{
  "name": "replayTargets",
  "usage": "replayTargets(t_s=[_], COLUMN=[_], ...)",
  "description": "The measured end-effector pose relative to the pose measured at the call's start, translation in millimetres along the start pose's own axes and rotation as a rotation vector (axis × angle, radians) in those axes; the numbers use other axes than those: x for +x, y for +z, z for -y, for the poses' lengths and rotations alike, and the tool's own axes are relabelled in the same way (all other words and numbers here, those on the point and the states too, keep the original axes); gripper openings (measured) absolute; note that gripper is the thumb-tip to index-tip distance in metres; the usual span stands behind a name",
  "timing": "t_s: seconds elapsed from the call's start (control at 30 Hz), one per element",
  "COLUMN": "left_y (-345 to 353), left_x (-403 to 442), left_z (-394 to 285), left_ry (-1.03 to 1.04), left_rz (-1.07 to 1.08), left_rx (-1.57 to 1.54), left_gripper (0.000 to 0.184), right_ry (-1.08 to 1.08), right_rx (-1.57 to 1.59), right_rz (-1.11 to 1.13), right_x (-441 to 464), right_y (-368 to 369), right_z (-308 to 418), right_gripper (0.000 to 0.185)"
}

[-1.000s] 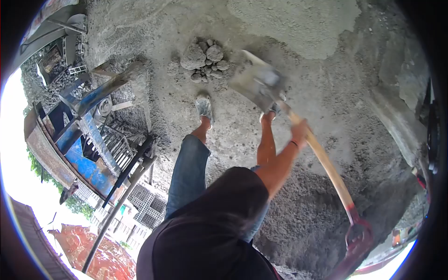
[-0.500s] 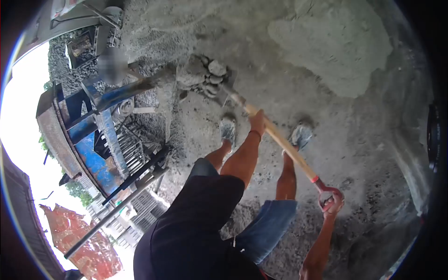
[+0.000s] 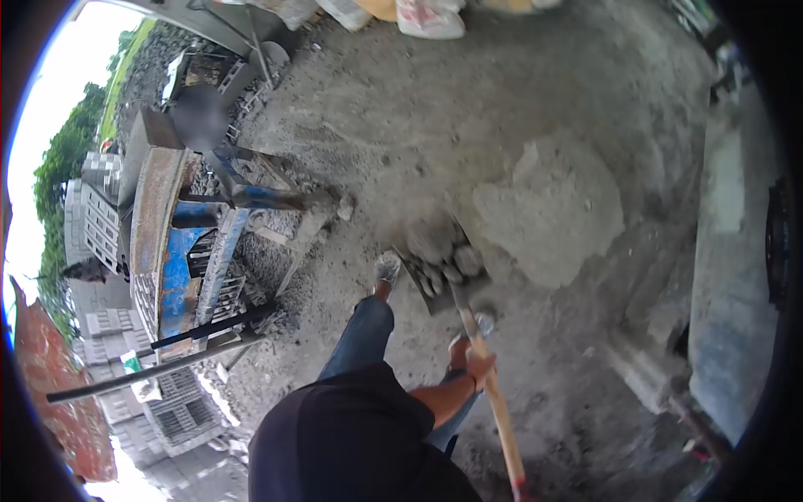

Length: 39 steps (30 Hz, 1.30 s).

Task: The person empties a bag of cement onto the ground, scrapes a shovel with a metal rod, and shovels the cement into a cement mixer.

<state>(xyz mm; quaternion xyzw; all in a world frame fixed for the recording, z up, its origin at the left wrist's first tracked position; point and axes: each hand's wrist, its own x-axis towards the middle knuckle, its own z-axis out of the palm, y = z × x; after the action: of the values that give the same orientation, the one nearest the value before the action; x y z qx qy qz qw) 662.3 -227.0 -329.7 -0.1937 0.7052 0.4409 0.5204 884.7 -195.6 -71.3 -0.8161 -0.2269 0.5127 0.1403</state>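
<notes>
My left hand (image 3: 478,370) is wrapped round the wooden shaft of a shovel (image 3: 499,418), partway down its length. The shovel's flat dark blade carries several grey lumps (image 3: 443,258), and loose material over it is smeared by motion. At the bottom edge, the red part near the handle is cut off by the frame. My right hand is out of view now. A shoe (image 3: 387,268) stands left of the blade, and the other shoe (image 3: 485,324) is partly behind the shaft.
Right of the blade lies a pale grey powdery heap (image 3: 560,217). A rusty blue metal machine (image 3: 180,259) with projecting bars (image 3: 155,368) stands at left. Sacks (image 3: 431,17) line the far edge, and a panel (image 3: 732,251) stands at right.
The loaded shovel blade has swung right, away from the machine and towards the powdery heap. My view has shifted, and my right hand on the handle has left the frame.
</notes>
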Motion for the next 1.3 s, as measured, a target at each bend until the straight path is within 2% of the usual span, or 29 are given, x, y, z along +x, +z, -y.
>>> replayTargets(t_s=[0.03, 0.07, 0.13, 0.27, 0.33, 0.4, 0.47, 0.5, 0.53, 0.57, 0.63, 0.67, 0.7, 0.73, 0.77, 0.8, 0.83, 0.9, 0.93, 0.97, 1.0, 1.03, 1.07, 1.13, 1.2, 1.23, 1.27, 1.3], left_y=[6, 12, 10, -17, -43, -97, -166, -216, -271, -337, -481, -543, -580, -612, -644, -664, -676, -649, -624, -593, -558, -525, -489, -423, -369, -353, -336, -336], left_x=[-12, -8, -31, -6, 28, 63, 94, 114, 135, 135, 91, 87, 41, 1, -40, -38, -16, 21, 35, 87, 81, 84, 123, 193, 189, 174, 159, 108], left_z=[-10, 0, -49, -132, -207, -300, -423, -491, -572, -663, -834, -913, -973, -1017, -1060, -1081, -1082, -1044, -1019, -1002, -965, -927, -887, -797, -710, -683, -655, -648], left_ry=[-0.185, -0.254, -0.414, -0.378, -0.365, -0.231, 0.07, 0.327, 0.543, 0.611, 1.018, 1.139, 1.146, 1.077, 0.992, 1.066, 1.107, 1.195, 1.236, 1.124, 0.938, 0.97, 0.984, 1.069, 0.93, 0.727, 0.504, 0.084], left_rz=[0.041, 0.081, 0.185, 0.178, 0.155, 0.195, 0.158, 0.222, 0.046, -0.062, -0.201, -0.467, -0.732, -0.875, -1.011, -0.953, -0.879, -0.476, -0.423, -0.367, -0.14, -0.166, -0.166, -0.375, -0.148, 0.017, 0.117, 0.246], left_rx=[0.037, -0.036, -0.062, -0.086, -0.129, -0.248, -0.432, -0.449, -0.241, -0.16, -0.318, -0.296, -0.427, -0.319, -0.214, -0.236, -0.237, -0.445, -0.456, -0.521, -0.662, -0.513, -0.444, 0.246, 0.225, -0.044, -0.325, -0.625], left_gripper=[0.021, 0.024, 0.027, 0.03, 0.031, 0.024, 0.023, 0.023, 0.023, 0.021, 0.022, 0.023, 0.023, 0.023, 0.024, 0.024, 0.025, 0.025, 0.023, 0.022, 0.02, 0.019, 0.019, 0.008, 0.015, 0.017, 0.019, 0.021], right_ry=[-0.027, -0.055, -0.109, -0.237, -0.304, -0.361, -0.419, -0.445, -0.486, -0.534, -0.618, -0.647, -0.668, -0.688, -0.723, -0.774, -0.772, -1.022, -1.102, -1.167, -1.206, -1.244, -1.315, -1.37, -1.329, -1.313, -1.441, -1.555], right_rx=[-0.007, -0.008, -0.014, -0.006, 0.008, 0.033, 0.074, 0.113, 0.163, 0.235, 0.397, 0.417, 0.397, 0.375, 0.377, 0.419, 0.422, 0.347, 0.279, 0.201, 0.084, -0.029, -0.103, -0.196, -0.115, -0.091, -0.353, -0.626], right_rz=[-0.001, 0.001, 0.017, 0.103, 0.178, 0.268, 0.401, 0.474, 0.558, 0.663, 0.943, 1.052, 1.129, 1.206, 1.24, 1.312, 1.328, 1.246, 1.219, 1.174, 1.066, 0.958, 0.897, 0.831, 0.793, 0.775, 0.784, 0.788], right_x=[-8, -17, -34, -72, -97, -136, -179, -198, -215, -229, -273, -322, -392, -461, -505, -554, -567, -558, -543, -521, -511, -507, -506, -499, -486, -478, -469, -468], right_y=[22, 46, 101, 243, 317, 388, 455, 484, 514, 546, 620, 658, 683, 708, 697, 693, 692, 675, 674, 663, 647, 628, 610, 580, 556, 543, 527, 513], right_z=[18, 35, 69, 135, 164, 189, 211, 220, 228, 239, 280, 314, 348, 382, 396, 411, 411, 407, 409, 406, 404, 406, 406, 394, 381, 377, 382, 389], right_gripper=[0.012, 0.012, 0.012, 0.014, 0.015, 0.015, 0.016, 0.017, 0.017, 0.018, 0.019, 0.019, 0.018, 0.019, 0.018, 0.019, 0.019, 0.027, 0.029, 0.032, 0.033, 0.034, 0.037, 0.04, 0.04, 0.041, 0.05, 0.06])
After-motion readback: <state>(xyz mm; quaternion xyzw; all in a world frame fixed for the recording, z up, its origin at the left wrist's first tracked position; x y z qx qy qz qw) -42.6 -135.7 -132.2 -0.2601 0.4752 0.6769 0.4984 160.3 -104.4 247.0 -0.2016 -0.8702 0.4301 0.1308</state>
